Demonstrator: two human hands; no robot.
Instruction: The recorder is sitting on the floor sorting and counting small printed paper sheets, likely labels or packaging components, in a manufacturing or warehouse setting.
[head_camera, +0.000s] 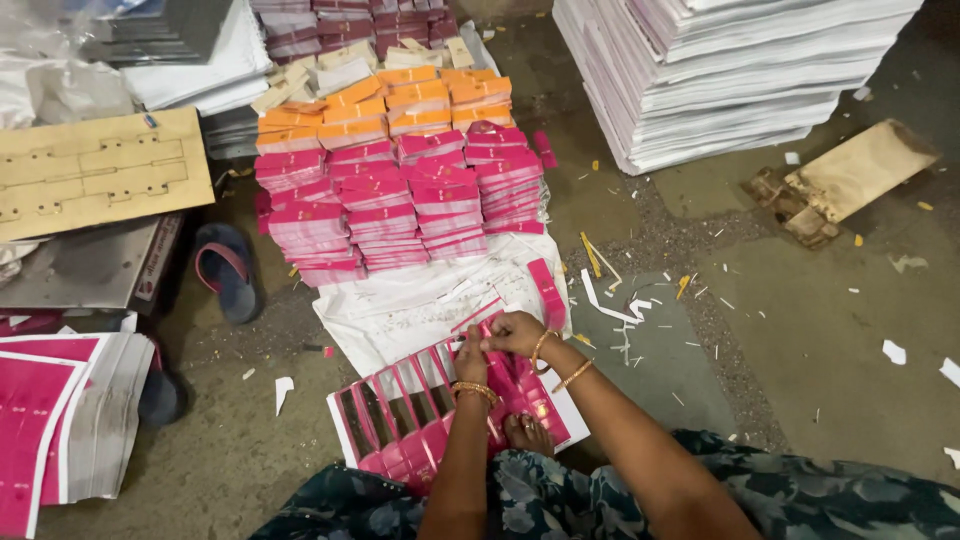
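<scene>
Both hands, left and right, pinch the pink die-cut sheet, stripping blanks; next pull needs firm grip at perforation.

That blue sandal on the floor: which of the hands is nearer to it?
Left. The left hand rests on the pink die-cut sheet, on the blue sandal's side; the right hand is just beyond, farther away.

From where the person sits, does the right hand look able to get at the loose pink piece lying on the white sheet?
Probably yes: the right hand is beside the pink piece, with nothing between them.
</scene>
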